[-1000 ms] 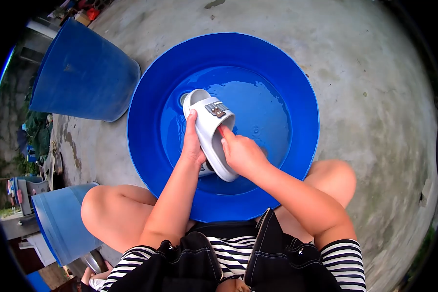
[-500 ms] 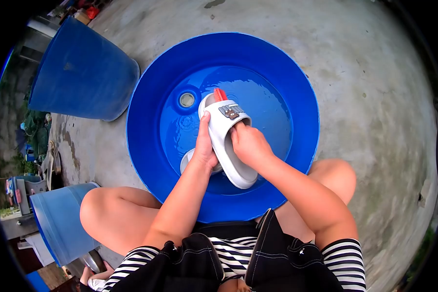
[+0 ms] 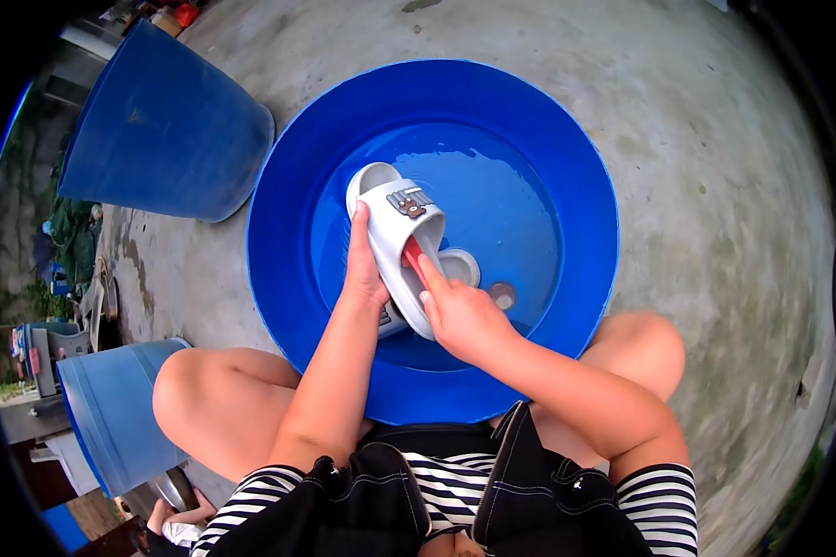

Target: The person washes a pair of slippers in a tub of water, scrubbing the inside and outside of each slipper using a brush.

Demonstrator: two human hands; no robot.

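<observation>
My left hand (image 3: 366,265) is closed around the left side of a pale grey slide slipper (image 3: 385,243), which has a bear decoration on its strap. The slipper tilts above the water in a blue tub (image 3: 585,186). Inside its foot opening is a red brush (image 3: 415,258), gripped by my right hand (image 3: 464,316); its head is mostly hidden under the strap. A second pale slipper (image 3: 461,266) lies below in the tub, largely covered by the held one and my hands. Near my right hand is a round pale disc (image 3: 502,295) whose kind I cannot make out.
A large dark blue bucket (image 3: 163,121) lies tilted in view at the upper left, close to the tub. A lighter blue bucket (image 3: 125,408) stands beside my left knee. Concrete floor (image 3: 706,241) surrounds the tub. Part of another person (image 3: 181,520) shows at the lower left.
The held slipper has shifted left and slightly up. My right hand has drawn back toward the heel, and the red brush no longer sticks out at the toe end.
</observation>
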